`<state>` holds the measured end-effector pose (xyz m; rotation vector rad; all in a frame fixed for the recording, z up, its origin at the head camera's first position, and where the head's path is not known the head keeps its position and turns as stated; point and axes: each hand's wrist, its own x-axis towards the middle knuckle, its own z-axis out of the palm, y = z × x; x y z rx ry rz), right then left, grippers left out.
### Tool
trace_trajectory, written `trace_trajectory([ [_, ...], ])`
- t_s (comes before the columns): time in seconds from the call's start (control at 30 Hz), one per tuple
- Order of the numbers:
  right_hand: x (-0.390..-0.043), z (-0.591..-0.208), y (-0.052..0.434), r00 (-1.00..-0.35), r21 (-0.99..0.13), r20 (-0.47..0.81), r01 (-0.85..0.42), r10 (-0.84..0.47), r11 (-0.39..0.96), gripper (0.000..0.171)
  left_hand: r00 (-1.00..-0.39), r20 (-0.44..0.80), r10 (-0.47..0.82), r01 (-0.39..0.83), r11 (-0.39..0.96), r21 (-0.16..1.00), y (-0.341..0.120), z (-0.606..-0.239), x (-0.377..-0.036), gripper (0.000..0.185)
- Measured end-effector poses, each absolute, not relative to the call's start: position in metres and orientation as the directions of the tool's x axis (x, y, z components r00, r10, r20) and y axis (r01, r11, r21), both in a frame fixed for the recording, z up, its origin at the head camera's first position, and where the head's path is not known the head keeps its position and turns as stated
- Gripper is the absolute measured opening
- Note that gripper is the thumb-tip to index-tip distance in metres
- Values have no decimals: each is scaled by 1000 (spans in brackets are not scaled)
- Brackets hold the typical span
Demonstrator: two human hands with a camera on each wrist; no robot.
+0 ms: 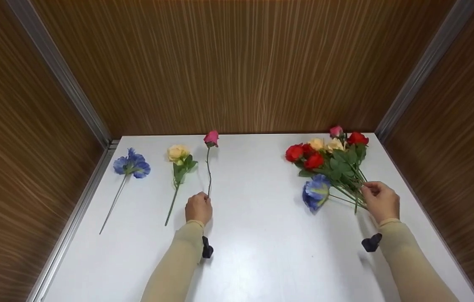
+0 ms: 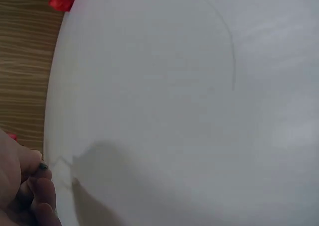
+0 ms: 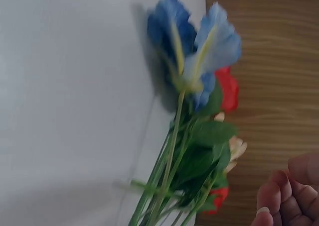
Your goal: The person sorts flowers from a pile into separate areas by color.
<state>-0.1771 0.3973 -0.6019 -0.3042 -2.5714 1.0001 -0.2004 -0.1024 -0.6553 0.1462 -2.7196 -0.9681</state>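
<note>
My left hand [image 1: 199, 208] pinches the lower stem of a pink rose [image 1: 211, 138], whose bloom points to the back of the table. In the left wrist view a dark bit of stem [image 2: 44, 167] shows between thumb and fingers. On the right lies a bunch of flowers: red roses [image 1: 314, 160], cream roses [image 1: 335, 144], another pink rose [image 1: 336, 131] and a blue flower [image 1: 316, 193]. Over the bunch's stems is my right hand [image 1: 381, 202]. Its fingers [image 3: 273, 192] are loosely bent, with nothing visible between them and the thumb in the right wrist view.
Left of my left hand, a cream rose [image 1: 178, 154] and a blue flower [image 1: 132, 163] lie singly on the white table [image 1: 253, 235]. Wood-grain panels [image 1: 237, 67] enclose the table at the back and both sides.
</note>
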Motion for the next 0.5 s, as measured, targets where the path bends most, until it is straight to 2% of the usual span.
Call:
trace_trajectory([
  [0.27,-180,-617,424,-915,-684,88,231,393,692,32,-967,191,-171,-20,793,609,-100,-670,-204,7],
  [0.4,-184,-621,429,-917,-674,28,277,398,685,35,-962,213,-174,-3,782,623,-94,-675,-204,7],
  [0.5,-188,-623,432,-922,-644,27,279,385,712,36,-953,236,-191,4,770,638,-94,-678,-204,8],
])
